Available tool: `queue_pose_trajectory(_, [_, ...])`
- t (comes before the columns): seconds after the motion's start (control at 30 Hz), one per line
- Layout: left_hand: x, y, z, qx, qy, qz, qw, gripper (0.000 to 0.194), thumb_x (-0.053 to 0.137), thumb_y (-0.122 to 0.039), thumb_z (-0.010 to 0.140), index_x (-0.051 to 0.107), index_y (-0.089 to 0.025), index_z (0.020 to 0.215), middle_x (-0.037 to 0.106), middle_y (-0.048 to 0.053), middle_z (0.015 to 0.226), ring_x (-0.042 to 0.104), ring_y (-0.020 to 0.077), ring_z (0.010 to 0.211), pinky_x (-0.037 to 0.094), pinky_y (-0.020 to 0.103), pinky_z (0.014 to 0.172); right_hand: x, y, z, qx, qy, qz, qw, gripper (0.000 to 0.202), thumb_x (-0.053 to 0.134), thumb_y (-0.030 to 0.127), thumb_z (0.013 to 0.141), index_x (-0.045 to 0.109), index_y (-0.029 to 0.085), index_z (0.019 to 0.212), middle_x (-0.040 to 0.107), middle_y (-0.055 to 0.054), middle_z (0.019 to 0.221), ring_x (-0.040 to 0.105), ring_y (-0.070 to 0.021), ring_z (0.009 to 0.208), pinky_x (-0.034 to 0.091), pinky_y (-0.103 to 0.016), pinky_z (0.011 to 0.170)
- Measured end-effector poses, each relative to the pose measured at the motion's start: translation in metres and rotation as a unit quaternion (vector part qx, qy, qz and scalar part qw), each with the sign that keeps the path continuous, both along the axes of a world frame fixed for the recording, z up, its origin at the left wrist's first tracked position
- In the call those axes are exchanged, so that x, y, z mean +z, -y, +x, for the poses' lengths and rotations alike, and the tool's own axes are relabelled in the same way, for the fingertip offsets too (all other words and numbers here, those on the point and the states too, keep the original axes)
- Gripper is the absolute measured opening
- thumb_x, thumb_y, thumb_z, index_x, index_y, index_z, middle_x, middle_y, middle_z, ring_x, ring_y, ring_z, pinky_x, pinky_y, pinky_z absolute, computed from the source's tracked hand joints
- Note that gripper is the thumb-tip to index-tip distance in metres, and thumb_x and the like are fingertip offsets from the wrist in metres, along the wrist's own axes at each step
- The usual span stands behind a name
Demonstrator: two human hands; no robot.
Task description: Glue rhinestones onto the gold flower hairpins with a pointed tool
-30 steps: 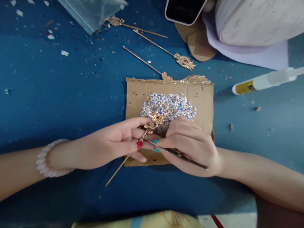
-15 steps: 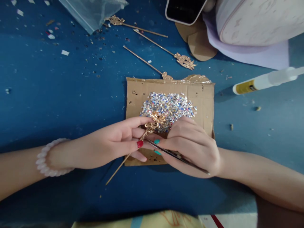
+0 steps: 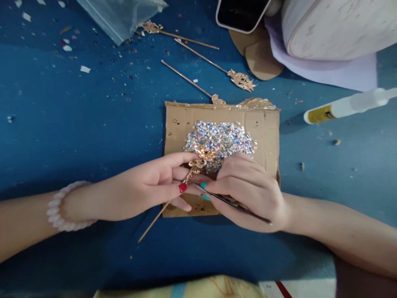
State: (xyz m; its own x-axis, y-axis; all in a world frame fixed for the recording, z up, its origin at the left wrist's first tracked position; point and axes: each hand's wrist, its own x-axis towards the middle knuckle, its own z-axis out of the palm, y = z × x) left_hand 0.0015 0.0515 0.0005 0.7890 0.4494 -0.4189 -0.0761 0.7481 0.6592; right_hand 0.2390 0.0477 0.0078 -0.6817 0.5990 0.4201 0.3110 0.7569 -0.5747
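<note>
A gold hairpin [image 3: 197,163] with an ornate openwork head is pinched in my left hand [image 3: 149,184], its thin stick slanting down to the lower left. My right hand [image 3: 252,192] grips dark metal tweezers [image 3: 231,203], whose tips lie beside the hairpin stem near my left thumb. Beneath both hands is a flat piece of cardboard [image 3: 268,136]. On it a pile of small shiny blue, white and silvery flakes [image 3: 220,134] spreads out, partly behind the hairpin's head. Whether a flake is between the tweezer tips is too small to tell.
Beyond the cardboard lie more gold hairpins [image 3: 242,80] and a clear plastic bag [image 3: 120,16]. A white-framed device [image 3: 242,14], brown card pieces [image 3: 263,62] and a pale rounded object [image 3: 335,29] are at the upper right. A glue bottle [image 3: 341,107] lies at right.
The tweezer tips have shifted slightly right, away from the hairpin stem, and my right hand has moved a little with them. My left hand and the hairpin look nearly still.
</note>
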Motion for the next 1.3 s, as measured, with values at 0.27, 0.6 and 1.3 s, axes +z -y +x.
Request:
queue_pose_trajectory(0.27, [-0.003, 0.002, -0.002, 0.010, 0.036, -0.014, 0.999, 0.050, 0.053, -0.015, 0.103, 0.049, -0.035, 0.149, 0.067, 0.006, 0.138, 0.068, 0.0163, 0.120, 0.060, 0.021, 0.089, 0.001, -0.001, 0.004, 0.015, -0.008, 0.007, 1.000, 0.005, 0.060, 0.015, 0.093, 0.064, 0.015, 0.090, 0.065, -0.005, 0.072, 0.061, -0.0159, 0.066, 0.047, -0.033, 0.061])
queue_pose_trajectory(0.6, [0.000, 0.000, -0.006, -0.010, 0.005, -0.018, 1.000, 0.045, 0.053, -0.019, 0.104, 0.050, -0.036, 0.146, 0.069, 0.006, 0.135, 0.070, 0.0200, 0.118, 0.057, 0.024, 0.088, 0.008, -0.012, 0.020, -0.033, -0.057, -0.065, 0.996, 0.013, 0.068, 0.015, 0.090, 0.067, 0.018, 0.102, 0.072, -0.006, 0.087, 0.069, -0.0140, 0.080, 0.058, -0.027, 0.073])
queue_pose_trajectory(1.3, [-0.014, -0.001, -0.012, -0.033, 0.067, 0.013, 0.997, 0.044, 0.052, -0.016, 0.105, 0.049, -0.041, 0.142, 0.065, 0.003, 0.141, 0.068, 0.0183, 0.122, 0.057, 0.024, 0.092, -0.010, -0.031, 0.026, -0.270, -0.074, -0.109, 0.954, 0.010, 0.072, 0.019, 0.086, 0.064, 0.024, 0.086, 0.080, 0.001, 0.087, 0.078, -0.0179, 0.084, 0.065, -0.029, 0.072])
